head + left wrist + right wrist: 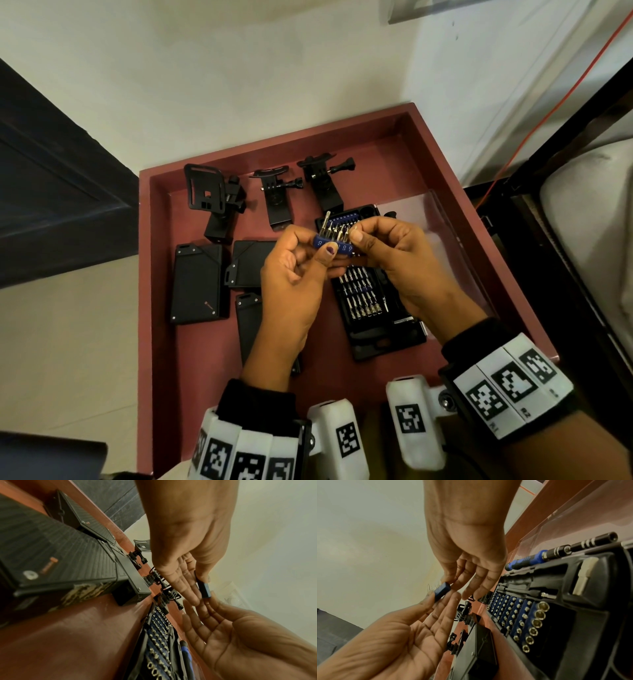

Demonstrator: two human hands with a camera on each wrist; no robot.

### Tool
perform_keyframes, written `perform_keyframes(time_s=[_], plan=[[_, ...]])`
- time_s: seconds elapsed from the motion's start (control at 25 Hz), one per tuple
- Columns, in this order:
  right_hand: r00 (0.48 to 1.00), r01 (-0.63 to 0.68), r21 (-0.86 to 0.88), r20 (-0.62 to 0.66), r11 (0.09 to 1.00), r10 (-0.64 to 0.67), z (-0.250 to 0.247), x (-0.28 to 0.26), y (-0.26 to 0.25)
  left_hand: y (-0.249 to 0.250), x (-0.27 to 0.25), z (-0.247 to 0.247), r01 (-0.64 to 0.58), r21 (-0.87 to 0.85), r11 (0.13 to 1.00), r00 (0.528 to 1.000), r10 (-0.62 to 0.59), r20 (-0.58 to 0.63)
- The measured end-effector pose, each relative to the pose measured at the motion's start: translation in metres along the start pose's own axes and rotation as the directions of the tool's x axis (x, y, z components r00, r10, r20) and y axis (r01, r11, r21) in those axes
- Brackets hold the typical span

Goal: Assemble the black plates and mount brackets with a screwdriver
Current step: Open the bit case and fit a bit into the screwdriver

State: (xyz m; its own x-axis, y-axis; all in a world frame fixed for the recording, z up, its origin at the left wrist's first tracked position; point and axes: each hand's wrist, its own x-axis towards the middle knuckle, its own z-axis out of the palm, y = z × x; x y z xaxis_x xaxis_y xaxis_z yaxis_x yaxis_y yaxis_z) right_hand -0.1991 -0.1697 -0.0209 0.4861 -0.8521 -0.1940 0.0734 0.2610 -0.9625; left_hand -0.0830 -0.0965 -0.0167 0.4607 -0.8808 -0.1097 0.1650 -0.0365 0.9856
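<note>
My left hand [323,255] and right hand [358,238] together pinch a blue bit strip [334,246] [204,588] [442,591], one at each end, and silver bits stand up from it. They hold it above the open screwdriver kit [376,308] in the red tray [161,342]. The blue-handled screwdriver [539,557] lies in the kit's edge slot. Three black plates [197,284] [251,263] [246,325] lie left of my hands. Three black mount brackets [214,195] [277,195] [325,181] sit along the tray's far side.
The kit's clear lid [445,233] lies open to the right of the kit. A dark door [51,192] stands at the left. An orange cable [565,92] and a black frame with a white cushion [589,219] are at the right.
</note>
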Motion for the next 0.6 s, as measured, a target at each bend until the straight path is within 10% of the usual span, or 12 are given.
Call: perform_keyframes(time_s=[0.6], plan=[[0.999,-0.039,-0.089,-0.042,0.995,0.035,0.0045,0.0001,-0.0022,0.0002,-0.0007,-0.0015,0.051,0.108,0.993,0.998,-0.056,0.041]])
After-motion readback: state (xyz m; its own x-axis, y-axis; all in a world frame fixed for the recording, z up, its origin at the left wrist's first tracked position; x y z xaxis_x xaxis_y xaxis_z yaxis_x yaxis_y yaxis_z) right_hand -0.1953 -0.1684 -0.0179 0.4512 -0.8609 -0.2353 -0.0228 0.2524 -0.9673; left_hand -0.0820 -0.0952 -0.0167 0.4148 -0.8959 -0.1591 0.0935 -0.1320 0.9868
